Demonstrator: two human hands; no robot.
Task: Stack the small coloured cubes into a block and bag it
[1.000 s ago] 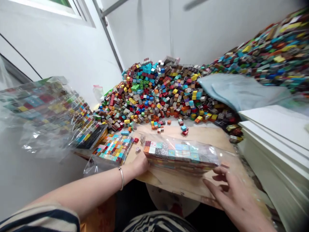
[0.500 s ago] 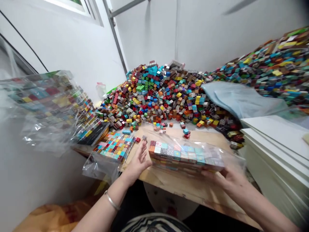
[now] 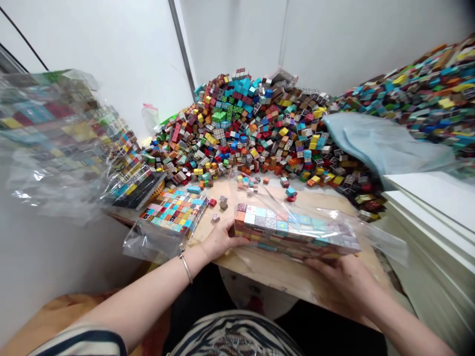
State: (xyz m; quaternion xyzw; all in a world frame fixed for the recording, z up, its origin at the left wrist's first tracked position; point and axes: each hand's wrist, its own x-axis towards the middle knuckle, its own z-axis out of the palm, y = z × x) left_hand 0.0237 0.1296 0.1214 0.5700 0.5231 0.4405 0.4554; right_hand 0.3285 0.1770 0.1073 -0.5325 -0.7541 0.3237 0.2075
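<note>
A long block of small printed cubes [image 3: 282,226] in a clear plastic bag [image 3: 386,242] lies across the cardboard-topped table in front of me. My left hand [image 3: 219,241] is closed around its left end, with the thumb along the front and the fingertips hidden behind. At the right end, my right hand [image 3: 343,272] grips the lower front edge, its thumb stretched along the bottom. Left of it lies a flat panel of cubes [image 3: 176,210], partly in clear plastic. A few loose cubes [image 3: 215,217] sit just beyond my left hand.
A big heap of loose cubes [image 3: 241,133] rises against the wall behind the table. A bagged stack of cubes [image 3: 55,118] stands at the left. At the right are a pale blue plastic sheet [image 3: 386,143], white boards [image 3: 430,202] and another heap [image 3: 419,99].
My left hand, open and apart from the bagged block before, has closed on its left end. The right hand keeps its hold on the right end. The view has tipped down slightly.
</note>
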